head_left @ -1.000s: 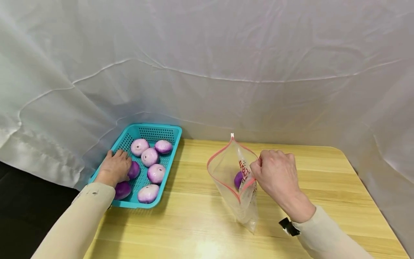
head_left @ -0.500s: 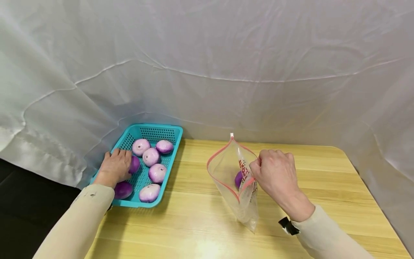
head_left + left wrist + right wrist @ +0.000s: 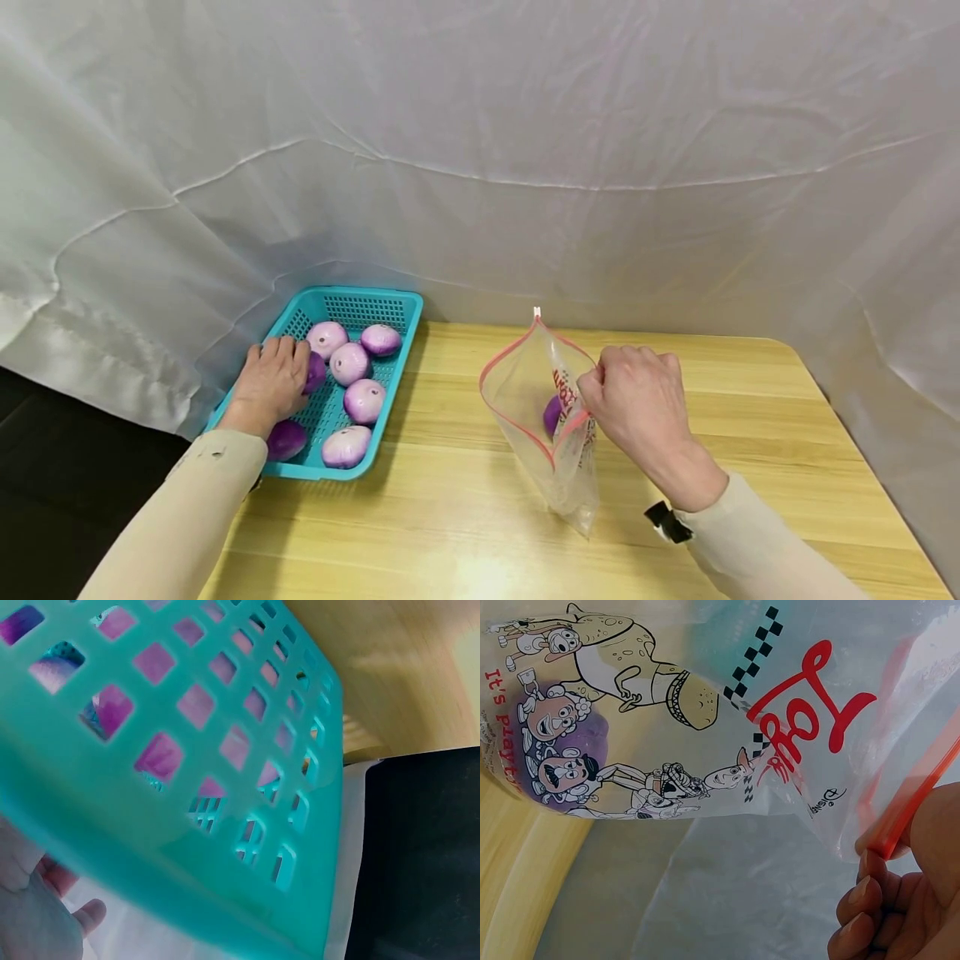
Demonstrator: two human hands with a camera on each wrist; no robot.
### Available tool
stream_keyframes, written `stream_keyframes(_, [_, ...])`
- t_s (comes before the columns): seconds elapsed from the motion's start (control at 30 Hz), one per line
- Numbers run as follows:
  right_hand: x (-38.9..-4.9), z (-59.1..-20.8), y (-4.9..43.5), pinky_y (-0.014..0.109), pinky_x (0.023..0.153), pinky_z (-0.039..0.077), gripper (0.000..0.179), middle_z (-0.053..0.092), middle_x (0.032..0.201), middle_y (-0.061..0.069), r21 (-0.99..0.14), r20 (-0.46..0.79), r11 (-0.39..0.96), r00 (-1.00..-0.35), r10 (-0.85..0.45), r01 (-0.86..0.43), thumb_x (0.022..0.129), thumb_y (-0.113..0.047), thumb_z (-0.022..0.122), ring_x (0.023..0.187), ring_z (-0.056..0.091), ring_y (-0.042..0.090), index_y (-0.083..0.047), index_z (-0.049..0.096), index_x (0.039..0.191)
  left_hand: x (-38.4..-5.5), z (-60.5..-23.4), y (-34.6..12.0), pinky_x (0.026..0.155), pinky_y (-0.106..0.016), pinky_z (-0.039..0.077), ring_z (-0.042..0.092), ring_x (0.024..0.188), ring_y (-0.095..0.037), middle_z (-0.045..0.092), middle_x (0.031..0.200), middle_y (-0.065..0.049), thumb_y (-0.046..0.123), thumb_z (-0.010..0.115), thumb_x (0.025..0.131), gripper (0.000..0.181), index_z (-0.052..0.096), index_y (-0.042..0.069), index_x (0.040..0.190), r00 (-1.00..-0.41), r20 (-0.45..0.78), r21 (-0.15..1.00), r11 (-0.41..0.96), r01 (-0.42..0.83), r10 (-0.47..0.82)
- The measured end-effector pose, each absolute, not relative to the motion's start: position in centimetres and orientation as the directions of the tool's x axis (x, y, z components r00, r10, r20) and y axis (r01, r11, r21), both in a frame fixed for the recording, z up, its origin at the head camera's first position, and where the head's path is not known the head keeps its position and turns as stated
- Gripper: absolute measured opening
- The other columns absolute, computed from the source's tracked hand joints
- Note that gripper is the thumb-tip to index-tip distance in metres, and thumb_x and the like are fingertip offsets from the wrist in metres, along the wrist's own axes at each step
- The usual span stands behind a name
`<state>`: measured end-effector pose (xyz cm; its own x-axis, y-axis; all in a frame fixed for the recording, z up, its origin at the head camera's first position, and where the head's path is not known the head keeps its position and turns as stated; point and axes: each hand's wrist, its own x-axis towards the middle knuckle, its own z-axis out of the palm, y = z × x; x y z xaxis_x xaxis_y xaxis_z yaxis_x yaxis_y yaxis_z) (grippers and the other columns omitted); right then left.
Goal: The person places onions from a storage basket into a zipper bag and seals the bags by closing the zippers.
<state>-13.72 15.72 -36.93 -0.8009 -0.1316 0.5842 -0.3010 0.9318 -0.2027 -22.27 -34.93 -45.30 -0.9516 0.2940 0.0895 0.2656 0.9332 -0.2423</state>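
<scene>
My left hand reaches over the left side of a turquoise plastic basket. Its fingers and thumb grip a purple onion, partly covered by the hand. In the left wrist view, the basket wall fills much of the picture, and parts of the left hand show beyond the rim; the grip is hidden there. With curled fingers, my right hand pinches the red zip edge of a clear zip bag, whose mouth gapes. One purple onion lies inside the bag, behind its printed cartoon figures.
Several more onions lie in the basket, some paler, one dark purple onion near the left forearm. The basket and bag are on a wooden table. Grey-white cloth hangs behind and at both sides.
My left hand has shifted slightly, and the purple onion at its fingers has moved a little toward the back of the basket. The right hand and the bag stay nearly still.
</scene>
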Motion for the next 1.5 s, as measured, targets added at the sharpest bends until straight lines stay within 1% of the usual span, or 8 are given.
stream_keyframes(0.37, [-13.7,-36.9,15.7,0.04,0.061,0.029,0.027,0.034,0.054,-0.004,-0.196,0.605,0.928,-0.784,-0.139,-0.316,0.074,-0.006,0.05,0.052,0.036,0.021,-0.018,0.037,0.054,-22.2,-45.3,-34.7,0.095,-0.063,0.042,0.049,0.11,-0.047,0.05,0.115,-0.03,0.028,0.091,0.076,0.079,0.042,-0.007,0.128,-0.94,0.151,-0.294,0.922,0.252,0.305])
stream_keyframes(0.53, [-13.7,-36.9,15.7,0.039,0.061,0.029,0.027,0.034,0.053,-0.004,-0.195,0.605,0.929,-0.784,-0.137,-0.313,0.074,-0.006,0.05,0.051,0.036,0.021,-0.018,0.037,0.054,-22.2,-45.0,-34.4,0.092,-0.062,0.042,0.048,0.109,-0.047,0.049,0.115,-0.03,0.026,0.087,0.079,0.077,0.042,-0.008,0.131,-0.938,0.168,-0.312,0.919,0.242,0.304])
stream_keyframes(0.63, [-13.7,-36.9,15.7,0.039,0.061,0.029,0.027,0.034,0.054,-0.003,-0.197,0.606,0.929,-0.784,-0.134,-0.312,0.075,-0.006,0.05,0.052,0.036,0.022,-0.018,0.037,0.054,-22.1,-44.8,-34.2,0.093,-0.062,0.043,0.048,0.112,-0.048,0.049,0.119,-0.032,0.027,0.087,0.08,0.08,0.042,-0.009,0.135,-0.937,0.175,-0.317,0.918,0.237,0.303])
stream_keyframes(0.83, [-13.8,-37.0,15.7,0.039,0.06,0.028,0.025,0.036,0.054,-0.002,-0.186,0.624,0.93,-0.769,-0.138,-0.318,0.075,-0.006,0.051,0.052,0.039,0.024,-0.017,0.039,0.055,-22.0,-44.6,-34.0,0.092,-0.064,0.043,0.047,0.114,-0.05,0.048,0.122,-0.034,0.029,0.091,0.076,0.09,0.04,-0.009,0.139,-0.923,0.227,-0.295,0.925,0.238,0.31])
stream_keyframes(1.0, [-13.8,-37.0,15.7,0.04,0.06,0.029,0.024,0.038,0.055,-0.002,-0.178,0.63,0.93,-0.764,-0.143,-0.321,0.075,-0.006,0.051,0.053,0.04,0.025,-0.017,0.041,0.056,-22.0,-44.3,-33.7,0.09,-0.063,0.043,0.048,0.112,-0.049,0.048,0.119,-0.033,0.029,0.094,0.073,0.091,0.04,-0.008,0.136,-0.905,0.271,-0.285,0.925,0.25,0.328])
stream_keyframes(1.27, [-13.7,-37.0,15.7,0.039,0.061,0.029,0.024,0.038,0.055,-0.002,-0.185,0.627,0.928,-0.766,-0.141,-0.323,0.076,-0.006,0.051,0.053,0.041,0.025,-0.016,0.041,0.057,-21.8,-43.5,-33.1,0.085,-0.061,0.045,0.049,0.106,-0.049,0.049,0.116,-0.032,0.027,0.092,0.072,0.086,0.041,-0.009,0.132,-0.863,0.356,-0.294,0.919,0.261,0.359])
stream_keyframes(1.37, [-13.7,-37.0,15.7,0.039,0.061,0.029,0.024,0.038,0.055,-0.002,-0.186,0.626,0.928,-0.767,-0.141,-0.323,0.076,-0.006,0.051,0.053,0.041,0.024,-0.016,0.041,0.057,-21.8,-42.8,-32.7,0.086,-0.061,0.045,0.049,0.107,-0.049,0.05,0.118,-0.032,0.026,0.091,0.074,0.083,0.042,-0.009,0.131,-0.855,0.374,-0.282,0.922,0.264,0.359])
stream_keyframes(1.5, [-13.7,-37.0,15.7,0.039,0.061,0.029,0.024,0.038,0.055,-0.002,-0.188,0.625,0.927,-0.767,-0.141,-0.324,0.076,-0.006,0.051,0.054,0.041,0.024,-0.016,0.041,0.057,-21.7,-41.9,-31.7,0.09,-0.062,0.044,0.049,0.111,-0.049,0.049,0.124,-0.031,0.023,0.087,0.077,0.079,0.041,-0.007,0.133,-0.861,0.367,-0.258,0.928,0.269,0.352])
